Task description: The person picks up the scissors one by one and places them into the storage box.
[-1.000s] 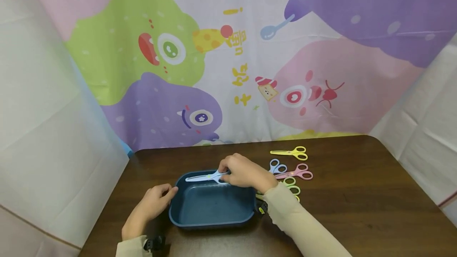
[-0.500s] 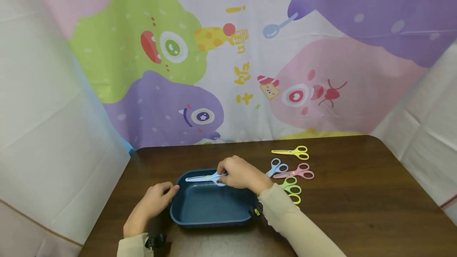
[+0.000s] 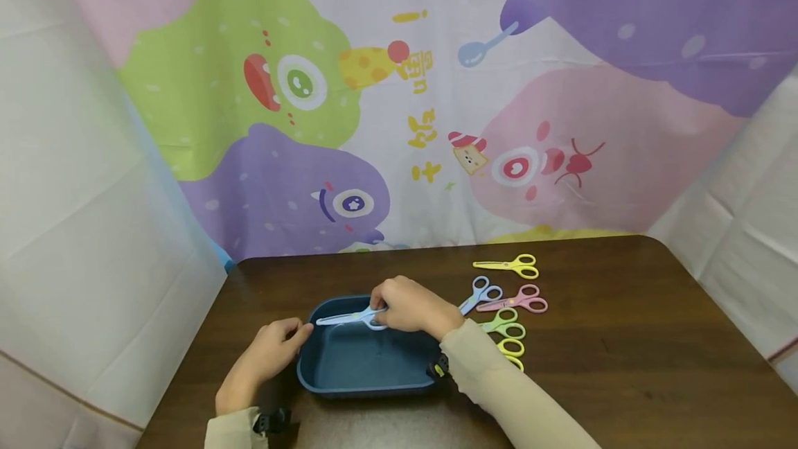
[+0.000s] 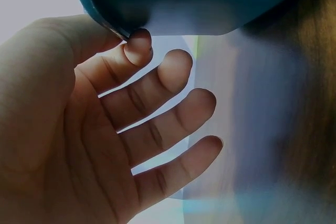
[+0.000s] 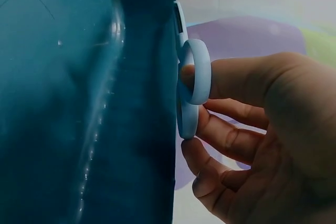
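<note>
My right hand (image 3: 411, 305) pinches a pair of light blue scissors (image 3: 348, 317) by the finger loops, over the back part of a dark blue tray (image 3: 368, 391). The blades point left, toward the tray's left wall. In the right wrist view the thumb goes through one scissor loop (image 5: 203, 72) while other fingertips touch the second. At the tray's left end my left hand (image 3: 267, 350) pinches the rim between thumb and forefinger. The left wrist view shows that hand's other fingers (image 4: 197, 107) extended below the rim, apart from it.
Right of the tray on the brown table (image 3: 623, 338) lie yellow scissors (image 3: 511, 266), blue scissors (image 3: 481, 292), pink scissors (image 3: 520, 298) and green scissors (image 3: 503, 324). More yellow loops (image 3: 512, 347) show beside my right sleeve. A printed cloth (image 3: 411, 213) hangs behind the table.
My right hand has moved slightly left and toward me with the light blue scissors, whose blade tips now reach nearer the left thumb. The left hand stays at the tray's rim.
</note>
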